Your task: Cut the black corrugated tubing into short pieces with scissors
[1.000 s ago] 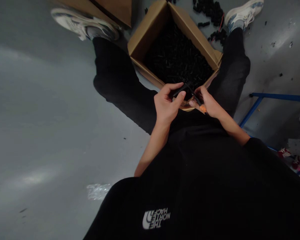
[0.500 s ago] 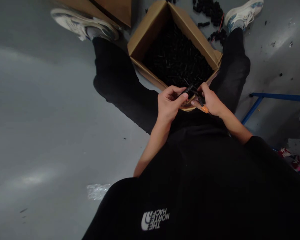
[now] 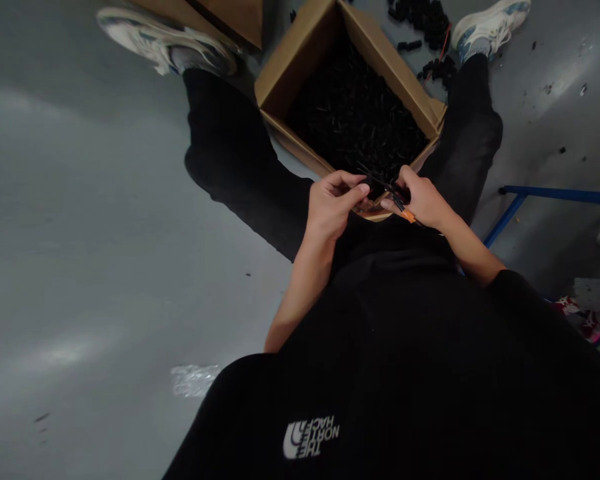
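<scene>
Between my legs stands an open cardboard box (image 3: pixel 300 63) holding a mass of small black pieces (image 3: pixel 353 113). Over its near corner, my left hand (image 3: pixel 337 200) pinches a small dark piece between thumb and fingers; most of it is hidden. My right hand (image 3: pixel 420 199) is closed round black scissors (image 3: pixel 394 193) with an orange patch near the handle. The scissors' thin blades point left, close to my left fingertips. Whether the blades touch the piece is too dark to tell.
Black pieces (image 3: pixel 427 23) lie in a pile beyond the box, near a red strip. A blue metal frame (image 3: pixel 560 194) stands at the right. Clear plastic (image 3: pixel 194 381) lies on the floor at the lower left. Another cardboard piece (image 3: pixel 235 20) is at the top.
My left hand has shifted slightly left, and the ribbed black piece that showed at its fingertips is now mostly out of sight. The scissors' blades have turned to point more to the left.
</scene>
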`<state>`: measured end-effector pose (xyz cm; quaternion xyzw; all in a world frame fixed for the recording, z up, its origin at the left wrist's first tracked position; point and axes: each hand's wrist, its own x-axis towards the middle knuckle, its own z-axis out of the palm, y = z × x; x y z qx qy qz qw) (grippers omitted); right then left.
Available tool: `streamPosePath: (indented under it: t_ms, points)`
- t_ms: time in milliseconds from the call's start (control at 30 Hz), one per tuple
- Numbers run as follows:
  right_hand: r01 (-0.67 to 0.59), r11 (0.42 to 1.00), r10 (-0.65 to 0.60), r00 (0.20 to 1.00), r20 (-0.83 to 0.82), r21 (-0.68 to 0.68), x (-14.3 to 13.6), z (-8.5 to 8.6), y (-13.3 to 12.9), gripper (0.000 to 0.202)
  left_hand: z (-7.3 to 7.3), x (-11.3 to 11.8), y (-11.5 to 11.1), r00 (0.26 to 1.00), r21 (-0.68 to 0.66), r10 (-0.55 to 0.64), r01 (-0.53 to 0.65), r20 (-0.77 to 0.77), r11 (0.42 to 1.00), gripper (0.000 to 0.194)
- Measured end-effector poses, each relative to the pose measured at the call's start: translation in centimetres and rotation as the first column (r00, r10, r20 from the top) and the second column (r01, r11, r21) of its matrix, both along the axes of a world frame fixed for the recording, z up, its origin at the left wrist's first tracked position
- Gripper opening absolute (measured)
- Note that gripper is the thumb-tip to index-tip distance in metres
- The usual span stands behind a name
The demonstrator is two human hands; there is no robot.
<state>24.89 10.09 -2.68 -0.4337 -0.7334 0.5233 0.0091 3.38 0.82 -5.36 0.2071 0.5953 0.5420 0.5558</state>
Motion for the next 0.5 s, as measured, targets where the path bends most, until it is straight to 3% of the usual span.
streamPosePath:
  t_ms: [133,300,433,500]
  points:
    - [0.036,0.999,-0.034,0.995,0.096,-0.013,0.0,-0.3,-0.5,0.064,-0.7,-0.2,-0.5,0.973,0.001,-0.004,0.004,-0.231,1.0,0.046]
    - [0.027,0.999,-0.022,0.995,0.1,-0.04,0.0,-0.9,-0.8,0.067,-0.9,1.0,-1.3,0.872,0.013,-0.097,0.117,-0.48,0.993,0.023]
    - [0.134,0.991,-0.13,0.985,0.114,-0.024,-0.4,-2.7,-0.9,0.072,-1.5,1.2,-1.0,0.766,0.114,-0.01,0.109,-0.643,0.988,0.011]
    - [0.17,0.984,-0.165,0.982,0.094,-0.045,-0.4,-3.7,-1.1,0.077,-1.9,0.7,-0.8,0.748,0.133,0.038,0.068,-0.663,0.989,0.012]
